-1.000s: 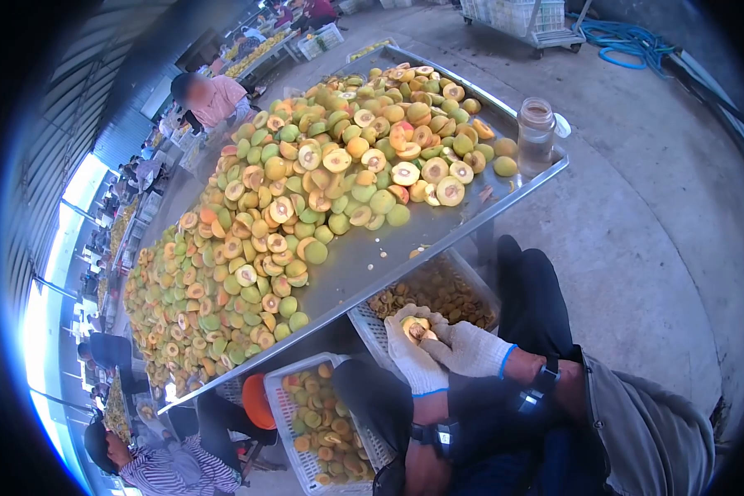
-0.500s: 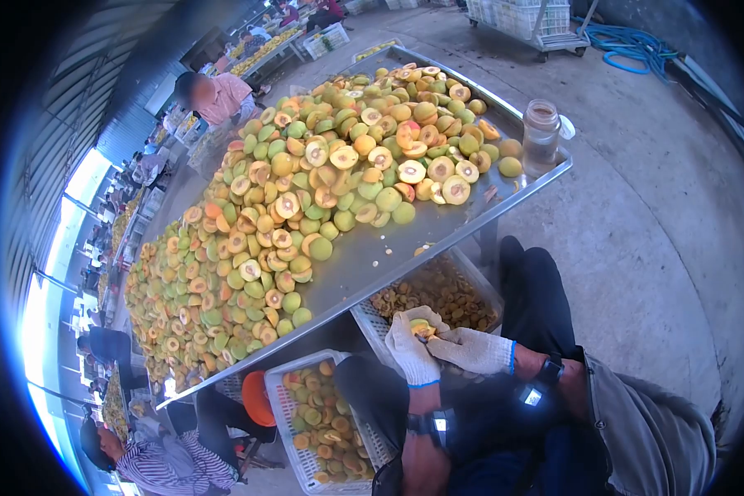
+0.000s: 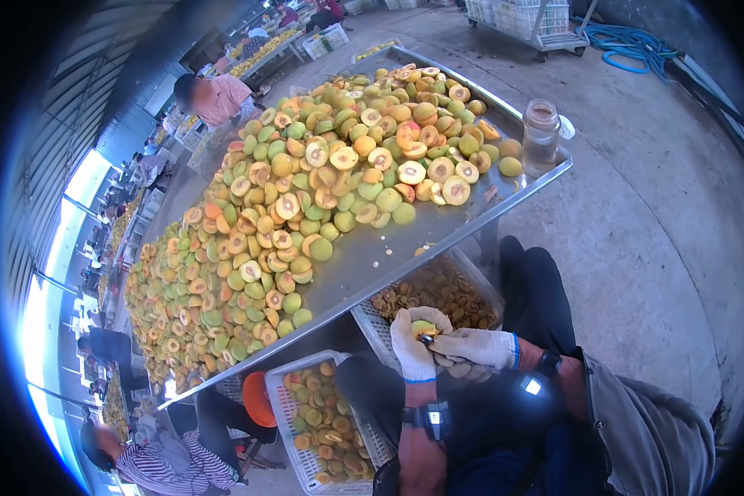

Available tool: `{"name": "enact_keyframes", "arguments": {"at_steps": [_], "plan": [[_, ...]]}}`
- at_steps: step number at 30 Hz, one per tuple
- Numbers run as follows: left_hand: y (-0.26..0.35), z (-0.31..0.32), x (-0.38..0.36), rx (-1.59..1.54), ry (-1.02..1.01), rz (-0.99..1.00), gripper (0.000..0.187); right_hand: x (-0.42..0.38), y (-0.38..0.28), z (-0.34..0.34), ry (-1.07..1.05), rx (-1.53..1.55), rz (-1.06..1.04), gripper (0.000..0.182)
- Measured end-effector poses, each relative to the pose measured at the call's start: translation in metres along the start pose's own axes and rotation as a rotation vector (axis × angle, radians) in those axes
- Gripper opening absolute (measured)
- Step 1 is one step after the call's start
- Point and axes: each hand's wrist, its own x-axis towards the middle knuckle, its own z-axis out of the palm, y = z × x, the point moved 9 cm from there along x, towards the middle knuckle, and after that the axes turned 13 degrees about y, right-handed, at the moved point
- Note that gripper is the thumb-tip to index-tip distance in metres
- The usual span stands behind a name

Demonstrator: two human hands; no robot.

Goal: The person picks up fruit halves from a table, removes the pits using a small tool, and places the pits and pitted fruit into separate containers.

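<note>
My left hand (image 3: 413, 341), in a white knit glove, is closed round a yellow-green fruit half (image 3: 424, 328). My right hand (image 3: 478, 349), gloved too, holds a small dark metal tool (image 3: 426, 338) against the cut side of that fruit. Both hands are above my lap, at the near edge of a crate (image 3: 374, 327) of brown pits and scraps. Beyond them is a metal table (image 3: 347, 277) heaped with halved fruit (image 3: 289, 207). Left of my knee stands a white crate (image 3: 285, 422) of fruit halves.
A clear jar (image 3: 541, 136) stands at the table's right corner. An orange bowl (image 3: 258, 398) is beside the white crate. Co-workers sit at the far side (image 3: 217, 99) and lower left (image 3: 169, 463). A crate cart (image 3: 546, 29) and blue hose (image 3: 636, 45) are behind.
My right hand has turned slightly, and the dark tool now shows at the fruit. My left hand has shifted slightly right. A co-worker across the table has moved a little.
</note>
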Motion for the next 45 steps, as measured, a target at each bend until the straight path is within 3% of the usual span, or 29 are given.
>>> {"name": "enact_keyframes", "arguments": {"at_steps": [1,3,7,9,10,12,14,18,20,22,24,26,30,33,36,40,43,45], "plan": [[-0.002,-0.003,0.002,0.000,0.000,0.001,0.061,-0.002,0.001,0.003,-0.053,0.059,0.029,0.043],[-0.018,0.006,-0.002,-0.443,-0.063,-0.324,0.057,0.002,0.008,0.001,-0.106,0.091,0.037,0.043],[-0.008,0.002,0.000,-0.278,0.092,-0.214,0.051,0.010,0.014,0.001,-0.180,0.256,0.064,0.046],[0.006,-0.016,0.006,-0.065,0.294,0.012,0.042,0.011,0.009,-0.001,-0.117,0.216,0.035,0.048],[0.007,-0.022,0.008,-0.069,0.294,0.016,0.042,0.011,0.005,-0.005,-0.052,0.183,0.007,0.050],[0.073,-0.033,-0.010,0.566,0.377,0.781,0.039,0.011,0.001,-0.013,0.051,0.151,-0.010,0.052],[0.074,-0.114,0.013,-0.050,0.570,0.290,0.034,0.013,-0.002,-0.024,0.156,0.123,-0.026,0.053],[0.175,-0.182,-0.021,0.981,0.905,0.841,0.035,0.012,-0.018,-0.042,0.328,-0.004,-0.151,0.054],[0.201,-0.165,-0.029,1.100,0.960,0.832,0.036,0.014,-0.023,-0.047,0.366,-0.017,-0.195,0.052],[0.212,-0.141,-0.022,1.218,1.020,0.819,0.037,0.024,-0.011,-0.057,0.436,0.016,-0.102,0.052],[0.190,-0.090,0.019,1.085,0.692,0.743,0.034,0.030,-0.007,-0.056,0.445,0.041,-0.126,0.054],[0.153,-0.032,0.068,1.003,0.339,0.794,0.034,0.032,-0.006,-0.062,0.461,0.070,-0.157,0.056],[0.076,0.071,0.158,1.380,0.015,0.747,0.046,0.026,-0.006,-0.072,0.474,0.037,-0.142,0.052],[0.030,0.100,0.212,1.764,-0.005,0.645,0.062,0.021,-0.007,-0.080,0.498,0.089,-0.107,0.048],[0.018,0.122,0.219,1.946,0.087,0.654,0.062,0.021,-0.011,-0.080,0.475,0.139,-0.086,0.047],[0.012,0.109,0.221,1.943,-0.020,0.698,0.060,0.025,-0.011,-0.076,0.443,0.051,-0.059,0.047],[0.024,0.083,0.213,1.815,0.048,0.626,0.045,0.025,-0.008,-0.071,0.386,0.094,-0.050,0.048],[0.027,0.057,0.217,1.813,0.050,0.594,0.046,0.022,-0.007,-0.073,0.410,0.060,-0.054,0.049]]}}
